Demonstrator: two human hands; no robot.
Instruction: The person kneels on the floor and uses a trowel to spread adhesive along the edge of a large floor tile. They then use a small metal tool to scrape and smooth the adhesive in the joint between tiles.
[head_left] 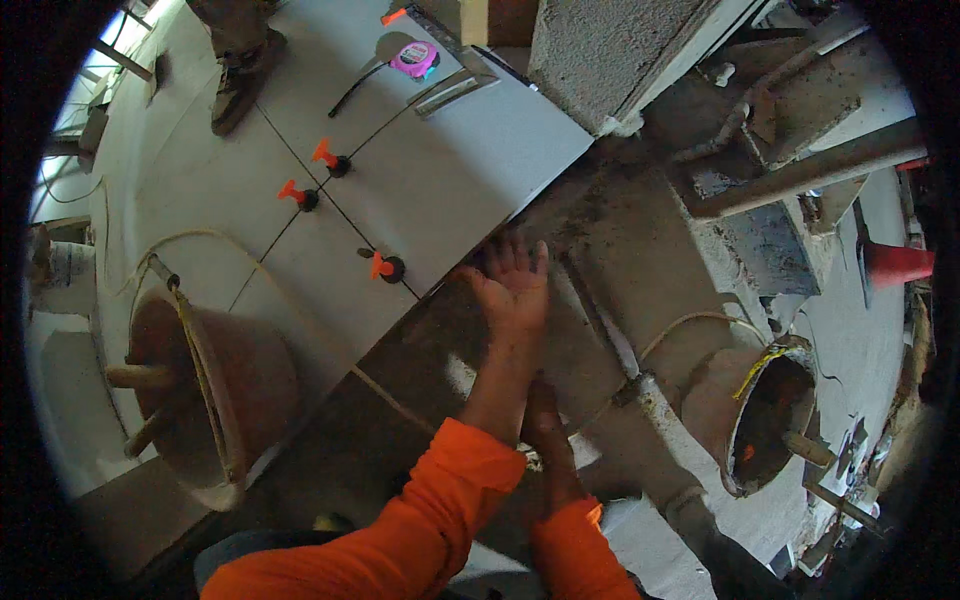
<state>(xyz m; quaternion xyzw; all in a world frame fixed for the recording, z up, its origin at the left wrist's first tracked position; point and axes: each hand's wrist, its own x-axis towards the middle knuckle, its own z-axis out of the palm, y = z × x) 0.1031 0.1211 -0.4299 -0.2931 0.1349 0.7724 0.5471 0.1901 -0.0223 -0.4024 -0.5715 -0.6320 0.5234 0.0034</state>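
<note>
My left hand (515,285) is stretched out palm up beside the edge of the pale floor tiles (380,200), fingers spread, holding nothing. My right hand (541,408) is close against the left forearm, partly behind it; its fingers are in shadow and hidden, so their hold does not show. Both arms wear orange sleeves. Near the left hand, an orange-topped tile leveling clip (386,267) stands on a tile joint. Two more such clips, one (298,196) and another (332,158), stand farther along the joints. Dark bare ground (640,220) lies right of the left hand.
A pink tape measure (415,60) lies on the far tiles. Buckets stand at left (250,370) and right (705,400), both with wooden handles sticking out. A rope (330,345) crosses the tiles. Another person's boot (240,85) is at far left; a red cone (898,264) stands right.
</note>
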